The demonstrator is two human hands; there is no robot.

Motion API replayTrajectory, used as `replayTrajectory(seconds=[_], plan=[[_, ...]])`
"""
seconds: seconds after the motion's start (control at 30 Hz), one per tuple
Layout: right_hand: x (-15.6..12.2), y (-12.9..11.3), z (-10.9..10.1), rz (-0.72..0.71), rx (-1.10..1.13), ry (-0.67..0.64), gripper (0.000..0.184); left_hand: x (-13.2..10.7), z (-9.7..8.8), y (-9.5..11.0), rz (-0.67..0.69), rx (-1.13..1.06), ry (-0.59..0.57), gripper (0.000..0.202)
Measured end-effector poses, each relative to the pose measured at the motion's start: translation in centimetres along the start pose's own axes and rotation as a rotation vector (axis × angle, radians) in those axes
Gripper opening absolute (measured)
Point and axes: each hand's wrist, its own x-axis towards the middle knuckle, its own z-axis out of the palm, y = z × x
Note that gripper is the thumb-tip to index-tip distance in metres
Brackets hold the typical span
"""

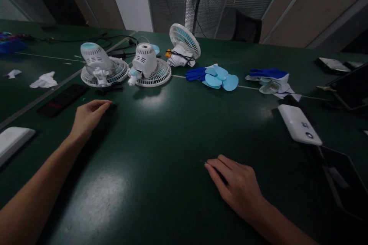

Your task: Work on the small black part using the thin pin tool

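Observation:
Above the dark green table (161,134), my left hand (87,116) is closed in a pinch, thumb against fingertips. Whatever lies between those fingertips is too small and dark to make out. Close beyond it are a dark flat phone-like object (63,99) and a small fan (99,61) resting face down on its white grille. My right hand (238,180) is near the front right, also pinched, with a tiny thin piece (203,162) at its fingertips that I cannot identify. A second face-down fan (145,61) and a tilted third fan (184,44) stand further back.
Light-blue fan blades (220,77) lie beside a blue glove (196,73) mid-table. Another blue glove (268,73) is at the right, near a white power-bank-like device (299,124) and a dark tablet-like slab (345,180). Crumpled tissue (44,80) and a white box (14,141) are left.

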Motion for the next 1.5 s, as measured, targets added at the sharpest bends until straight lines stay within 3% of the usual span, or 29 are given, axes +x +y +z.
replayTrajectory(seconds=[0.7,1.0,1.13,1.23,1.4,1.5], plan=[[-0.1,0.1,0.1,0.008,-0.018,-0.014,0.035,0.2,0.0,-1.1,0.100,0.090,0.024,0.047],[-0.2,0.2,0.2,0.053,0.055,0.022,0.029,-0.7,-0.2,0.6,0.186,0.297,-0.018,0.051],[-0.1,0.3,0.1,0.091,0.081,0.050,0.027,-2.0,0.6,1.8,0.294,0.322,-0.144,0.054],[0.0,0.0,-0.3,0.108,0.120,0.053,0.024,-4.3,2.6,3.1,0.384,0.279,-0.304,0.054],[-0.2,-0.7,-0.4,0.081,0.199,0.036,0.018,-11.5,6.9,6.1,0.553,0.108,-0.722,0.039],[-0.5,-1.1,0.0,-0.009,0.203,0.043,0.020,-15.5,8.3,7.4,0.651,0.083,-0.891,0.031]])
